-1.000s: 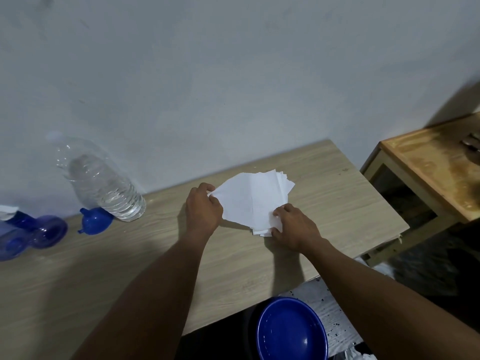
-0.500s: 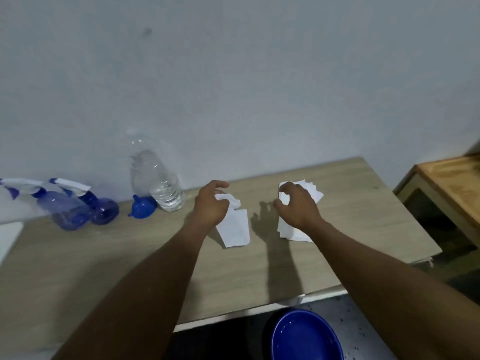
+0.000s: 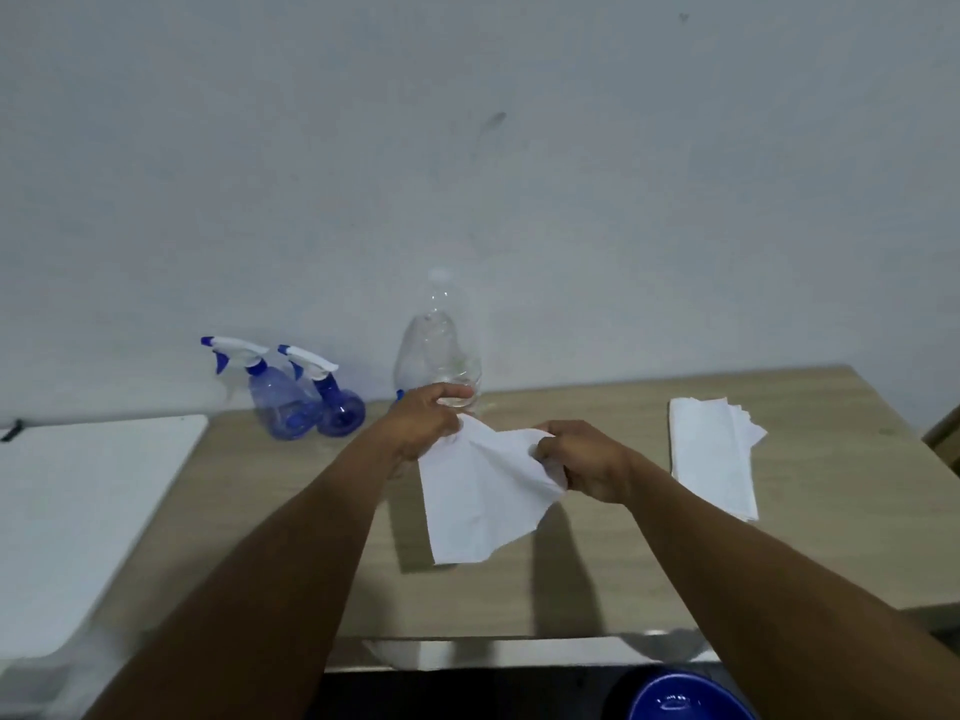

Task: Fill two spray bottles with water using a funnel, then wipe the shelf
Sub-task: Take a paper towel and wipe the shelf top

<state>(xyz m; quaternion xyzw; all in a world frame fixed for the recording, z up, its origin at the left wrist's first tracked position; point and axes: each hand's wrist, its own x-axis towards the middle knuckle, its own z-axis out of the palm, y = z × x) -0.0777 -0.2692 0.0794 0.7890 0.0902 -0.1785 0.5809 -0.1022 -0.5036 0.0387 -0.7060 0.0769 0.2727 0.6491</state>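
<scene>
Hands held one tissue (image 3: 480,504) above the tabletop (image 3: 623,574): the left hand (image 3: 423,426) pinched its upper left corner, the right hand (image 3: 584,459) its right edge. It hung long-side down between them. Spray bottles (image 3: 304,402) stood beyond the left hand, near the wall; spare tissues (image 3: 714,454) lay right.

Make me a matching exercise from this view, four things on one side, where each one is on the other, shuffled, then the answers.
1. spray bottles
2. water bottle
3. tissue sheet
4. tissue stack

A. held up by both hands
B. lying flat, right part of the shelf
C. by the wall, behind the left hand
D. by the wall, left of the clear bottle

Pairs: 1-D, 2-C, 3-A, 4-B
</scene>
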